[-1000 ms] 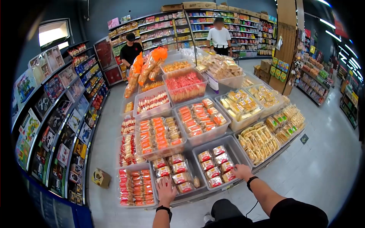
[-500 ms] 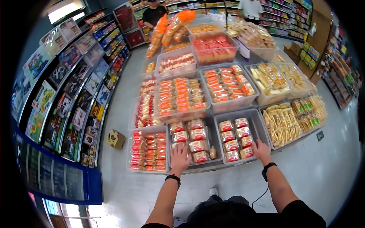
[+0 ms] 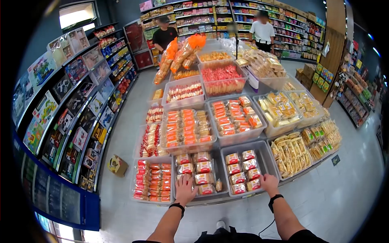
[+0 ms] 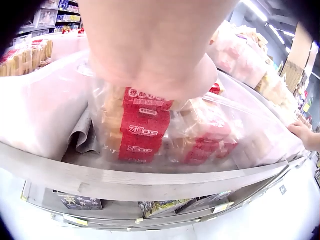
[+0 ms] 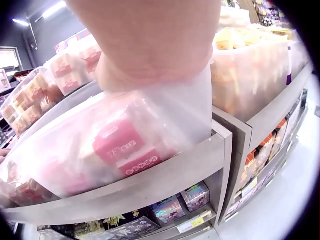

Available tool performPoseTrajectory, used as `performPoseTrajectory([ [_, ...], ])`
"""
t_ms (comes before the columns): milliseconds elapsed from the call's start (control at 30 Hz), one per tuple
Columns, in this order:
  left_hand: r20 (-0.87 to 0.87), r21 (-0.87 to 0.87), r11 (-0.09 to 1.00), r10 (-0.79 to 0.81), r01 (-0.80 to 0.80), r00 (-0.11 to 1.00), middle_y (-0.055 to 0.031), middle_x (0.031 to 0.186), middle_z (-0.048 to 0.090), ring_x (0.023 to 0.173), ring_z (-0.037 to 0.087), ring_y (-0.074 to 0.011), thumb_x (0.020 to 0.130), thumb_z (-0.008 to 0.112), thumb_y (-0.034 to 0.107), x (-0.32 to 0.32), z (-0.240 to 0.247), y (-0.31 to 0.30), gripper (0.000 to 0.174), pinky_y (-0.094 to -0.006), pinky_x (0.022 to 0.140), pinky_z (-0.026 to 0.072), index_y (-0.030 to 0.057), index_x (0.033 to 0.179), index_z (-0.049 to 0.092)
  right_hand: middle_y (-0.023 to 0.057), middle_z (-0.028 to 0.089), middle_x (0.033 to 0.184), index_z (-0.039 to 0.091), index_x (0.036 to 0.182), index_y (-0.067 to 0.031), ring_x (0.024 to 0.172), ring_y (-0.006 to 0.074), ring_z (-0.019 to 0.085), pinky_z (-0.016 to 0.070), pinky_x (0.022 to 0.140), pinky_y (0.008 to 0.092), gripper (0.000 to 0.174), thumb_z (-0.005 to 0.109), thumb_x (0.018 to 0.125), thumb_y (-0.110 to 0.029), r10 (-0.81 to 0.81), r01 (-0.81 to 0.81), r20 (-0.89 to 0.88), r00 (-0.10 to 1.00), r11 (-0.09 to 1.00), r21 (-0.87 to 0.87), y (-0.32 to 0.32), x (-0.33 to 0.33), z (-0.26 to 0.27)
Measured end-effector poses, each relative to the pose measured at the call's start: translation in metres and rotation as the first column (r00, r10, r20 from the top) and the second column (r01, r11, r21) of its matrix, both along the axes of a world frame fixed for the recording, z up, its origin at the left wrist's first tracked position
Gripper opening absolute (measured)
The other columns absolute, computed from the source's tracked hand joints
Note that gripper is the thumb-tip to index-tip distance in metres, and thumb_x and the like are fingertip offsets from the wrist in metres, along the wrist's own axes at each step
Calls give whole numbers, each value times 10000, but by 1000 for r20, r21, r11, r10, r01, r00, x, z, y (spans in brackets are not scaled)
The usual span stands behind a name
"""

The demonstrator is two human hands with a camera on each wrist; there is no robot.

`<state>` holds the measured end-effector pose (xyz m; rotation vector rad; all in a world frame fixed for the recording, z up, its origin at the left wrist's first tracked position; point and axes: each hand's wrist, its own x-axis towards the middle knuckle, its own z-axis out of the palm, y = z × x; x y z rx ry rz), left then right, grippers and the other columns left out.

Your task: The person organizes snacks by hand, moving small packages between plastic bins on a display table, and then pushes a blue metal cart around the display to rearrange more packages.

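My left hand (image 3: 186, 189), fingers spread, lies over the near left packs in a bin of clear-wrapped snack packs (image 3: 204, 178) with red-and-white labels. Close up in the left wrist view, more of these red-labelled packs (image 4: 145, 127) show below the hand, behind the bin's clear front wall. My right hand (image 3: 269, 184) is at the right side of the same kind of packs (image 3: 238, 177) in the neighbouring grey bin (image 3: 265, 156), fingers slightly bent. Its fingertips are hidden in the right wrist view, where the wrist (image 5: 150, 45) covers the top.
Beside my left hand stands a bin of red and orange packs (image 3: 153, 182). Farther back are bins of orange-labelled packs (image 3: 188, 127); flat yellowish packs (image 3: 289, 156) lie right. Shelves (image 3: 65, 113) line the left. Two people (image 3: 261, 32) stand behind the display. A carton (image 3: 117, 165) sits on the floor.
The head view tilted down and then back up, so the display shifted in frame. Both hands stay at the same packs, with little visible movement.
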<state>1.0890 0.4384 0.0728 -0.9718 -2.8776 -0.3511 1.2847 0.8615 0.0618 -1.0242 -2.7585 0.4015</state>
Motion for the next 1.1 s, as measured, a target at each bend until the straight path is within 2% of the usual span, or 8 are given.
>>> performPoseTrajectory([
  [133,0,-34,999,-13,13,1000,-222,1550,348,1435,286,-405,908,575,478,2,-4,-5,648,-584,1147,215,86,1417,495,177,696,734,719,729,-86,748,413,676,537,685,521,402,574,898,-421,48,-47,37,998,999,-28,0,0,0],
  [267,-10,-46,999,-5,4,1000,-226,1554,339,1442,277,-405,912,570,479,0,-7,-1,653,-597,1149,204,90,1429,481,180,701,743,752,764,-89,747,412,680,548,687,508,407,559,898,-422,49,-47,67,997,998,-35,2,-1,-1],
  [600,12,-33,999,1,-1,1000,-228,1540,351,1434,289,-415,925,557,477,2,-4,-3,637,-610,1151,198,89,1426,489,186,692,736,735,733,-82,762,424,678,547,715,524,401,561,894,-406,33,-27,67,997,996,-86,-3,-2,10],
  [767,-6,1,1000,-5,5,1000,-239,1508,390,1397,331,-428,900,578,483,3,0,4,649,-613,1135,221,91,1413,511,161,708,770,750,785,-107,772,406,681,543,706,511,422,513,915,-431,64,-57,73,995,994,-92,3,0,6],
  [867,10,18,1000,-21,20,1000,-248,1500,393,1386,336,-439,890,580,462,10,1,1,642,-615,1134,220,93,1412,514,155,732,839,769,828,-106,842,386,697,548,788,501,448,492,938,-440,71,-47,155,985,987,-151,-4,2,28],
  [933,79,43,999,19,-23,997,-230,1535,369,1425,292,-437,879,585,479,6,-1,2,638,-616,1162,177,113,1399,534,151,734,849,773,840,-118,855,383,697,548,799,495,453,483,944,-449,56,-29,174,983,987,-156,-3,1,31],
  [1067,51,57,998,-7,4,999,-241,1511,393,1409,311,-439,876,591,474,5,-6,-1,629,-618,1158,182,93,1374,551,148,738,875,778,872,-137,872,378,699,549,812,488,454,473,950,-463,103,-81,156,982,986,-143,0,3,20],
  [1100,58,45,999,0,-3,998,-241,1508,396,1406,314,-438,876,591,474,4,-5,-1,625,-620,1156,184,92,1370,555,147,725,816,763,831,-142,796,400,686,544,733,517,432,502,924,-473,95,-85,91,991,990,-110,0,3,18],
])
